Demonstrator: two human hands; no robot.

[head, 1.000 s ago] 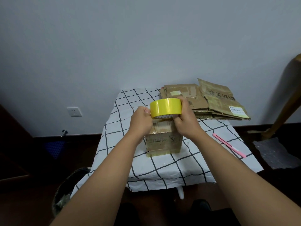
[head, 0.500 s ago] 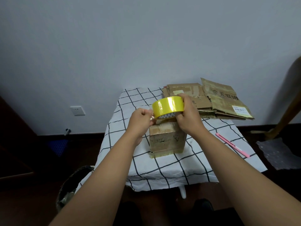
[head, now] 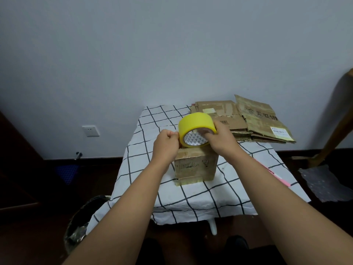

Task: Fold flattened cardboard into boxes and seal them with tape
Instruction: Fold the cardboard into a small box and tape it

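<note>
Head view is showing the right hand (head: 219, 138) gripping the yellow tape roll (head: 194, 125), fingers hooked through its core, just above the small cardboard box (head: 195, 166) sitting on the checked tablecloth (head: 145, 153). The left hand (head: 166, 144) is curling into a fist, pinching at the roll's near edge. Flattened cardboard (head: 254, 119) is lying stacked at the far right corner.

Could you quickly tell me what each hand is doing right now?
Left hand: fingers curled, pinching at the tape roll's edge.
Right hand: gripping the tape roll.
</note>
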